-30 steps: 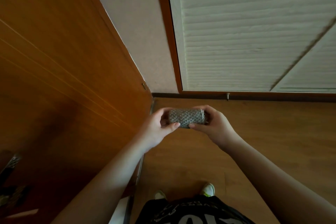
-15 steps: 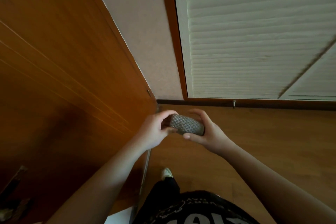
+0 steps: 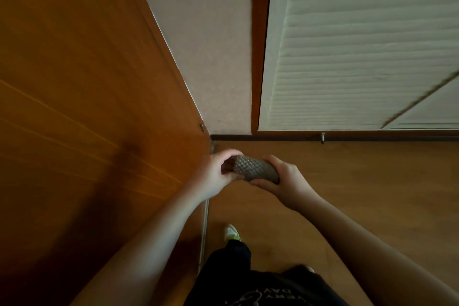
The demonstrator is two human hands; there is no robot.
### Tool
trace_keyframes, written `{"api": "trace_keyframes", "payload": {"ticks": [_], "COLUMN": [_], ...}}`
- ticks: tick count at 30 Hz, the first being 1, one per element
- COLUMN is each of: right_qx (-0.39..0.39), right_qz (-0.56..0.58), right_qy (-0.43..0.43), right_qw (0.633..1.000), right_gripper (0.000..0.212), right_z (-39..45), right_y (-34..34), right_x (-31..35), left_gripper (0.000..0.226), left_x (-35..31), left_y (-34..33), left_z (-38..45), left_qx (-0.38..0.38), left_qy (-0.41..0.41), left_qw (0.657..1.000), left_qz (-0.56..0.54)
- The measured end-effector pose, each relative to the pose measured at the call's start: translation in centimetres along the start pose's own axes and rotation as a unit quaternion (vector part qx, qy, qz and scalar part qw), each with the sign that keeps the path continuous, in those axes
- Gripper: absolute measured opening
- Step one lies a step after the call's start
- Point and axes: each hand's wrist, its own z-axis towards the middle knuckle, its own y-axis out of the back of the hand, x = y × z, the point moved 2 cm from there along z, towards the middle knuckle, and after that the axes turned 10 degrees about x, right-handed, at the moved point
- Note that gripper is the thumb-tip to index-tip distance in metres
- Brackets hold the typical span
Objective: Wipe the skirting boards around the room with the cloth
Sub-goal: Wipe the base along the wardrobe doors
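Note:
A grey textured cloth (image 3: pixel 255 169), folded into a thick roll, is held between both hands above the wooden floor. My left hand (image 3: pixel 215 174) grips its left end with curled fingers. My right hand (image 3: pixel 285 182) wraps round its right end from below. The dark skirting board (image 3: pixel 233 137) runs along the foot of the far wall, a short way beyond the hands.
A large orange-brown wooden door (image 3: pixel 87 107) fills the left side. A white louvred door (image 3: pixel 360 57) in a brown frame stands at the right, with a small metal stopper (image 3: pixel 322 137) at its base. My foot in a light shoe (image 3: pixel 232 232) is on the floor.
I have stepped towards the corner, one foot now forward. The cloth has tilted, its right end lower, and both hands have shifted slightly right with it.

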Motion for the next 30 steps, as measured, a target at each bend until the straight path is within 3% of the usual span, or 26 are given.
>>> {"api": "trace_keyframes", "payload": {"ticks": [8, 14, 20, 26, 30], "right_qx": [-0.071, -0.112, -0.101, -0.078, -0.087], "right_qz": [0.018, 0.069, 0.109, 0.107, 0.099], "right_qy": [-0.084, -0.158, -0.169, -0.172, -0.196], "right_qw": [0.994, 0.979, 0.974, 0.976, 0.972], "right_gripper": [0.046, 0.049, 0.05, 0.049, 0.048], "right_z": [2.4, 4.2, 10.4, 17.7, 21.0], "right_y": [0.6, 2.7, 4.2, 4.3, 1.3], "right_x": [-2.3, -7.7, -12.5, -17.0, -20.8], "left_gripper": [0.049, 0.035, 0.041, 0.047, 0.056], "left_x": [2.6, 6.6, 10.9, 17.2, 23.3], "left_y": [0.8, 1.0, 0.2, -2.7, -6.0], "left_z": [6.1, 10.4, 13.7, 17.9, 19.7], "left_qx": [0.074, 0.077, 0.075, 0.104, 0.154], "left_qy": [-0.042, 0.059, 0.149, 0.19, 0.156], "left_qw": [0.996, 0.994, 0.979, 0.961, 0.937], "left_qz": [-0.018, 0.047, 0.113, 0.171, 0.272]}}
